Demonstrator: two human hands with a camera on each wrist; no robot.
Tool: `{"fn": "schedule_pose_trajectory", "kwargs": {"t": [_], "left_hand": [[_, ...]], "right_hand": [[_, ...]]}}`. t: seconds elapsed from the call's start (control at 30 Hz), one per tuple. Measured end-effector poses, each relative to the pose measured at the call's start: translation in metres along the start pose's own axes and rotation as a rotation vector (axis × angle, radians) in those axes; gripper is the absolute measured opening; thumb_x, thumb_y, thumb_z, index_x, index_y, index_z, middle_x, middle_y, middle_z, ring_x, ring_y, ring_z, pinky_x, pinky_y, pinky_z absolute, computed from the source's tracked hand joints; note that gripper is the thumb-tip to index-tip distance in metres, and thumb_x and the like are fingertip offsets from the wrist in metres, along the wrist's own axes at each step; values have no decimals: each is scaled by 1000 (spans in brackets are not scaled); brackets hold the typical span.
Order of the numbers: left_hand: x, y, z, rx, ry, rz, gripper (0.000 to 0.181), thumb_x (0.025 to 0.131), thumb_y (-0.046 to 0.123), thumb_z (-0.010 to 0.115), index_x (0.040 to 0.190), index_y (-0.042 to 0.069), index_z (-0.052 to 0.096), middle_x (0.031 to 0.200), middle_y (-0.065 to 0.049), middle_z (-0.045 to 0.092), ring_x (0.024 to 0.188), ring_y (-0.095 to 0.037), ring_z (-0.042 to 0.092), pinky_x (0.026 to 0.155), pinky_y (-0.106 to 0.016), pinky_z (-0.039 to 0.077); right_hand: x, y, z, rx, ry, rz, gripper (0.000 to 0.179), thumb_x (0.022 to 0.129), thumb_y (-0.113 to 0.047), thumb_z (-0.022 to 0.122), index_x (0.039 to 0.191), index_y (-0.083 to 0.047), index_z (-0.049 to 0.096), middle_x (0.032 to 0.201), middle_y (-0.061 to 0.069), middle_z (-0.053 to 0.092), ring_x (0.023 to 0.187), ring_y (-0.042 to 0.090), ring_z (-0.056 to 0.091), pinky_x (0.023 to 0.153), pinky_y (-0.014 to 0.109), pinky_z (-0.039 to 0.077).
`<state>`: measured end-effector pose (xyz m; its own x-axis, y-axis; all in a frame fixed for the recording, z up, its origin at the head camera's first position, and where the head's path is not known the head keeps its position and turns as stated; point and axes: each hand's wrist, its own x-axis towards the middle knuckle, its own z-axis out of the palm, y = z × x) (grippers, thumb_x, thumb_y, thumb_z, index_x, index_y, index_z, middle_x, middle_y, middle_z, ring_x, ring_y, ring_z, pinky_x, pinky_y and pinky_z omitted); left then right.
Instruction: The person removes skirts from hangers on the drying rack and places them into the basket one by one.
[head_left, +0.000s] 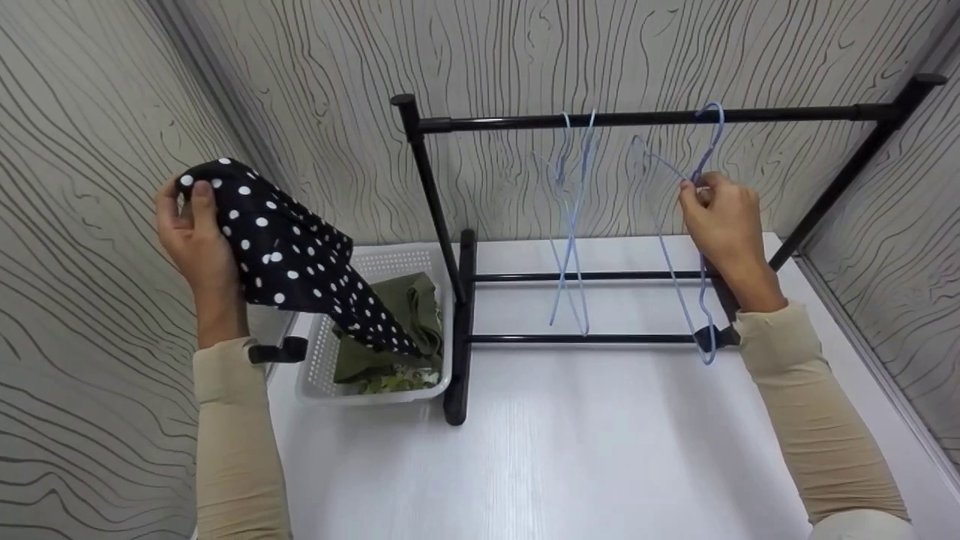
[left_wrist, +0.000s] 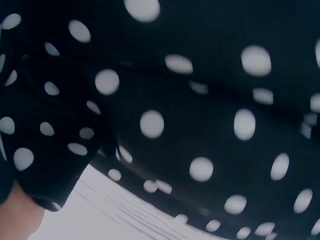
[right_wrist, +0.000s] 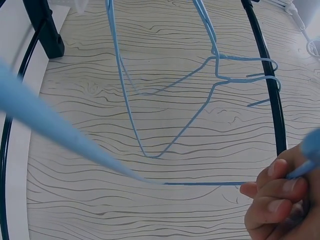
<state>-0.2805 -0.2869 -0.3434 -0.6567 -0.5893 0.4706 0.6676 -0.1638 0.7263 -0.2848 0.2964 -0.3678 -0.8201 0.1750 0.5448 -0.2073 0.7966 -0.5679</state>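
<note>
My left hand (head_left: 196, 232) holds up a black cloth garment with white polka dots (head_left: 289, 255), thumb in front of the fabric. Its lower end trails down over the laundry basket (head_left: 309, 367). In the left wrist view the dotted fabric (left_wrist: 200, 130) covers nearly everything, leaving part of the hand (left_wrist: 22, 215) at the lower left. My right hand (head_left: 724, 217) pinches a blue wire hanger (head_left: 705, 292) just below its hook, at the rack's top bar (head_left: 637, 118). The right wrist view shows curled fingers (right_wrist: 275, 187) around the hanger's neck.
Two more blue hangers (head_left: 574, 225) hang from the bar, left of my right hand. The black rack stands on a white table (head_left: 570, 450). Folded olive-green cloth (head_left: 409, 300) and a green patterned cloth (head_left: 397, 381) lie in the basket. Patterned walls (head_left: 480, 60) enclose the table.
</note>
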Motion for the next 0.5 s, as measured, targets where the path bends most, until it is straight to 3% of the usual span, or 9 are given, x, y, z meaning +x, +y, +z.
{"fn": "schedule_pose_trajectory", "kwargs": {"t": [0.27, 0.5], "left_hand": [[-5, -26, -1, 98, -87, -54, 24, 106, 14, 66, 129, 8, 65, 124, -8, 69, 114, -21, 68, 92, -28, 55], [-16, -48, 1, 179, -106, -152, 30, 107, 22, 67, 135, 13, 63, 132, -5, 68, 127, -21, 67, 101, -28, 55]], "right_hand": [[3, 2, 1, 18, 3, -15, 42, 110, -25, 56, 125, 12, 69, 60, -3, 48, 46, 0, 31, 44, 19, 23], [6, 0, 1, 19, -18, 4, 46, 111, -29, 55, 128, 11, 67, 65, 3, 58, 48, 1, 38, 45, 21, 25]]}}
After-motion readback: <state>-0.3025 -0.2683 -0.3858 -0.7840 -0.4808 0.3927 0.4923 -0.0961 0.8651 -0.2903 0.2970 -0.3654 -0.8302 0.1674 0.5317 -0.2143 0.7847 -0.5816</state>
